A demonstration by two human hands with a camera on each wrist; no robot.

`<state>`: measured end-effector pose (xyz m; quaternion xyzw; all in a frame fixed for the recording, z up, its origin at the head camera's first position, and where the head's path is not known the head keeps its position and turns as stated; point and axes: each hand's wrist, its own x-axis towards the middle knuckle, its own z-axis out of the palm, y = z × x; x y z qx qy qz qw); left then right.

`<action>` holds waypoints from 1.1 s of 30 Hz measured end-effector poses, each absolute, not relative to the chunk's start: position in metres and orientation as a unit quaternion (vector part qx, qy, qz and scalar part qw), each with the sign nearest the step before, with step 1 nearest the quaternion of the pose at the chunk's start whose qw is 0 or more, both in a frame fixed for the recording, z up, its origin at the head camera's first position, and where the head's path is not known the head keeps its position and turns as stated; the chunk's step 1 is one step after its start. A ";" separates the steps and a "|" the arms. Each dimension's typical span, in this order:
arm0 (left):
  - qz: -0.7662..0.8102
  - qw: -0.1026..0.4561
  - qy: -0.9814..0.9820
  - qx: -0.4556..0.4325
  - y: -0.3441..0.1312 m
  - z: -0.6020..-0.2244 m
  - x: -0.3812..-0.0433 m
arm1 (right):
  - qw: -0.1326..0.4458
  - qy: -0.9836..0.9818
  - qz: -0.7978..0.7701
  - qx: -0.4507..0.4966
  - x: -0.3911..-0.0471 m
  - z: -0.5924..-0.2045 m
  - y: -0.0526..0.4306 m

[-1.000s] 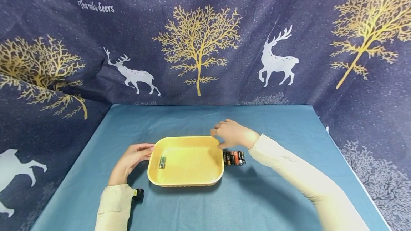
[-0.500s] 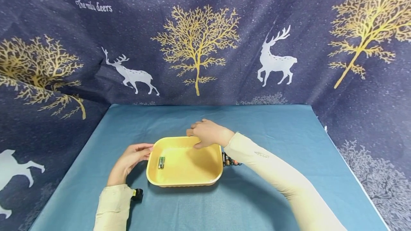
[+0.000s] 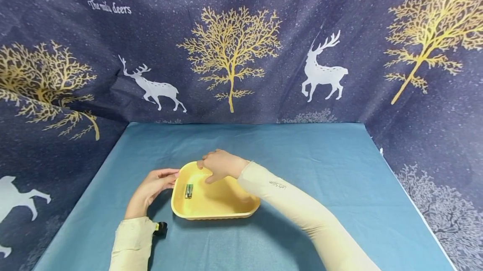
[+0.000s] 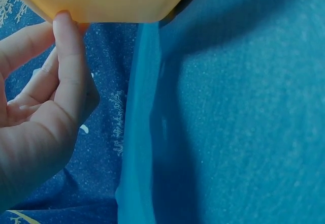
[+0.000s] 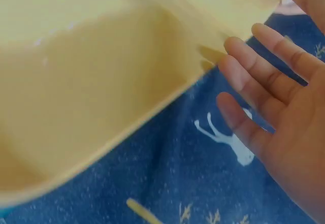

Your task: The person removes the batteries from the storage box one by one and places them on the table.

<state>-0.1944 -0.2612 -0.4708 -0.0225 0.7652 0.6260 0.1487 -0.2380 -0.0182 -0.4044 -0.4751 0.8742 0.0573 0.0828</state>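
A yellow plastic basin (image 3: 215,214) with rounded corners sits on the blue cloth. Green batteries (image 3: 189,191), apparently two side by side, lie inside it near the left wall. My left hand (image 3: 152,187) pinches the basin's left edge; the left wrist view has the thumb and fingertips against the yellow wall (image 4: 117,3). Above the basin's far side reaches my right hand (image 3: 223,165), fingers spread and loosely bent. Nothing lies in that palm (image 5: 299,127) in the right wrist view, where its fingertips appear beside the basin's edge.
Blue cloth (image 3: 320,158) covers the table. A dark curtain (image 3: 151,45) with white deer and golden trees rises behind and at both sides. A small black device (image 3: 161,229) is attached at the left sleeve's wrist.
My right hand has moved left from the basin's right corner to over its left half. The right sleeve now hides the row of black and orange batteries. The left hand stays at the edge.
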 end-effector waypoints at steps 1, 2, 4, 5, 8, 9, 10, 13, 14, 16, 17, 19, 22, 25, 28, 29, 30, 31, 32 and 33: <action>0.625 0.149 0.766 -0.023 -0.261 -0.471 -0.194 | 0.086 0.874 0.059 -0.474 -0.238 -0.406 -0.021; 0.625 0.149 0.766 -0.024 -0.261 -0.470 -0.195 | 0.091 0.875 0.059 -0.473 -0.237 -0.408 -0.024; 0.626 0.149 0.765 -0.027 -0.261 -0.470 -0.195 | 0.102 0.875 0.056 -0.469 -0.237 -0.412 -0.031; 0.626 0.149 0.765 -0.028 -0.261 -0.470 -0.195 | 0.106 0.875 0.057 -0.469 -0.236 -0.414 -0.033; 0.628 0.151 0.763 -0.026 -0.261 -0.470 -0.195 | 0.111 0.875 0.058 -0.467 -0.235 -0.421 -0.041; 0.629 0.151 0.762 -0.025 -0.261 -0.471 -0.195 | 0.109 0.875 0.059 -0.468 -0.235 -0.423 -0.043; 0.629 0.151 0.762 -0.023 -0.262 -0.471 -0.195 | 0.108 0.874 0.062 -0.469 -0.235 -0.425 -0.045; 0.628 0.153 0.763 -0.018 -0.263 -0.471 -0.195 | 0.108 0.871 0.061 -0.475 -0.234 -0.431 -0.051; 0.628 0.153 0.763 -0.018 -0.263 -0.471 -0.195 | 0.109 0.869 0.060 -0.479 -0.233 -0.432 -0.053; 0.627 0.152 0.763 -0.019 -0.263 -0.470 -0.195 | 0.112 0.867 0.060 -0.482 -0.231 -0.434 -0.056; 0.627 0.152 0.764 -0.018 -0.263 -0.470 -0.194 | 0.112 0.866 0.059 -0.483 -0.231 -0.435 -0.058; 0.628 0.151 0.764 -0.018 -0.262 -0.469 -0.195 | 0.114 0.867 0.061 -0.481 -0.230 -0.436 -0.060; 0.628 0.150 0.763 -0.017 -0.261 -0.468 -0.195 | 0.120 0.871 0.062 -0.472 -0.228 -0.438 -0.062; 0.630 0.147 0.762 -0.017 -0.261 -0.469 -0.196 | 0.127 0.876 0.063 -0.462 -0.227 -0.442 -0.063; 0.632 0.146 0.761 -0.017 -0.261 -0.471 -0.196 | 0.128 0.878 0.067 -0.456 -0.227 -0.448 -0.063; 0.632 0.146 0.761 -0.017 -0.262 -0.472 -0.196 | 0.125 0.879 0.068 -0.456 -0.227 -0.451 -0.062; 0.630 0.146 0.762 -0.016 -0.262 -0.472 -0.196 | 0.123 0.878 0.068 -0.457 -0.226 -0.453 -0.062; 0.629 0.147 0.763 -0.017 -0.262 -0.473 -0.196 | 0.117 0.877 0.070 -0.461 -0.226 -0.455 -0.062; 0.629 0.147 0.763 -0.017 -0.263 -0.473 -0.196 | 0.111 0.876 0.072 -0.464 -0.226 -0.457 -0.062; 0.628 0.148 0.764 -0.017 -0.263 -0.473 -0.195 | 0.105 0.875 0.073 -0.466 -0.226 -0.458 -0.063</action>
